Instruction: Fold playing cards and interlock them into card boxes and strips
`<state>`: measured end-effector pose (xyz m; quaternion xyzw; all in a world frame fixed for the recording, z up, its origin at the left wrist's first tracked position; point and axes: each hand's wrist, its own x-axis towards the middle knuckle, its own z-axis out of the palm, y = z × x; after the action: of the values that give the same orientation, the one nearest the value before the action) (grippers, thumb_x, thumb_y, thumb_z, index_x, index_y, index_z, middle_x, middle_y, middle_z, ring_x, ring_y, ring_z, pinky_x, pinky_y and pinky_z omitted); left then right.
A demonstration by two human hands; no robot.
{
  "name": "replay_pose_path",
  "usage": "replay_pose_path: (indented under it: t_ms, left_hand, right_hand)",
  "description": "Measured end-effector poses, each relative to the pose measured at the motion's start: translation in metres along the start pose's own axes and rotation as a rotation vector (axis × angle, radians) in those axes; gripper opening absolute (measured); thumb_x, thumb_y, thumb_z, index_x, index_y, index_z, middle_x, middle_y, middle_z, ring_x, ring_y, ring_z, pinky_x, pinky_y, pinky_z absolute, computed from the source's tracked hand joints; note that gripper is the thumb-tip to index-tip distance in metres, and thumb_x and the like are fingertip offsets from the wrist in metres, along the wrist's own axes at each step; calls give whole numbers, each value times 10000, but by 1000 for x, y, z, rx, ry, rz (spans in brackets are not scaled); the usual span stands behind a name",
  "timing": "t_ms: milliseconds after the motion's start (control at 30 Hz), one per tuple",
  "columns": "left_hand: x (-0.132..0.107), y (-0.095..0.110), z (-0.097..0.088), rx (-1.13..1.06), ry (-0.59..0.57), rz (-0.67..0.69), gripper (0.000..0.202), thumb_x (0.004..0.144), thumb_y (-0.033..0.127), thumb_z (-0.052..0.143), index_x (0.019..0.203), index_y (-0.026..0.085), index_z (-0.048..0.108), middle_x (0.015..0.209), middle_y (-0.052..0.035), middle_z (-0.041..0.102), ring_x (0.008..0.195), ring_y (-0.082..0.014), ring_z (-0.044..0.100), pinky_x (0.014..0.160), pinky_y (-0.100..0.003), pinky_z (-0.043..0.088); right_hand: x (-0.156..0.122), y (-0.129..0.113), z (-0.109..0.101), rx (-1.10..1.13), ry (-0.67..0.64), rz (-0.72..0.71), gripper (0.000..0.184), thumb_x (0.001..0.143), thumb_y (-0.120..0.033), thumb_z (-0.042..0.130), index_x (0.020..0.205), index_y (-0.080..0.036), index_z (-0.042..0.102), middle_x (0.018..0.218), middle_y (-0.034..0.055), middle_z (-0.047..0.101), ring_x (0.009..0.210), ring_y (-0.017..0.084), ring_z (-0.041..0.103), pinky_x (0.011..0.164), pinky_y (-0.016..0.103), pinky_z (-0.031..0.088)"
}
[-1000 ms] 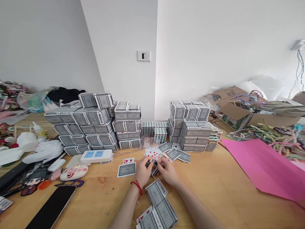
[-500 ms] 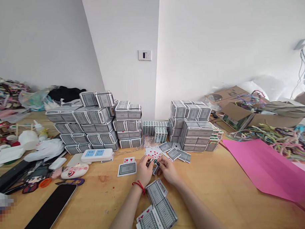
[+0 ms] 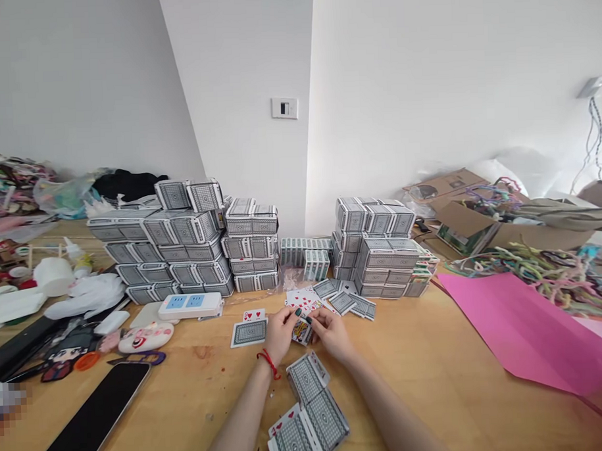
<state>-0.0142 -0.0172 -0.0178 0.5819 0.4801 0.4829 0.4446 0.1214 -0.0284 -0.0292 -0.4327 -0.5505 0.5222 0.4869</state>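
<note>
A playing card [image 3: 301,332] with a colourful face picture is between my hands, its face towards me. My left hand [image 3: 280,333], with a red string bracelet at the wrist, pinches its left side, and my right hand [image 3: 331,332] pinches its right side. Loose playing cards [image 3: 303,297] lie face up just beyond my fingers. Several face-down cards [image 3: 344,301] are spread to their right. Left of my left hand, a face-down card [image 3: 250,332] partly covers a nine of hearts [image 3: 255,314]. Between my forearms sits a block built of folded cards [image 3: 321,409].
Stacked card blocks stand at the left [image 3: 183,256] and right [image 3: 381,249], with small green-white boxes [image 3: 306,248] between. A power strip [image 3: 190,306], a phone [image 3: 95,417] and a craft knife [image 3: 142,358] lie left. Pink paper [image 3: 526,329] and a cardboard box [image 3: 483,226] are right.
My left hand has shifted slightly left and its thumb has lifted away from the right fingertips. More of the card's picture shows between the hands.
</note>
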Motion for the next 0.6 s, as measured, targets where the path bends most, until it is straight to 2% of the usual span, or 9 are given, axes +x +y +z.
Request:
replay_pose_path:
  t_ms: [133,333,467,600]
  left_hand:
    - [-3,5,2,84,-14,65,217,656,358,530,669,154,602,626,-15,593,591,-145,509,569,-241,389]
    - [2,-1,-2,-45,-57,-54,267,639,386,544,635,127,607,571,-8,566,552,-128,476,531,-232,356]
    - [4,-5,-1,-104,28,-40,266,666,393,519,657,134,581,592,2,552,569,-124,476,548,-230,363]
    - [2,-2,1,-27,91,13,251,674,394,506,652,152,567,592,10,536,581,-125,471,554,-222,360]
  right_hand:
    - [1,2,0,5,25,10,318,667,-488,559,686,-182,475,521,-47,490,416,92,460,417,221,396]
    - [1,-2,-2,36,-30,20,310,653,-479,582,665,-183,492,521,-41,508,435,97,469,433,220,385]
    - [2,-2,-2,35,-25,45,325,669,-503,556,708,-184,506,528,-37,520,405,99,469,425,236,404]
    - [3,0,-1,54,0,39,330,651,-515,570,674,-194,499,551,-25,536,459,126,513,472,273,450]
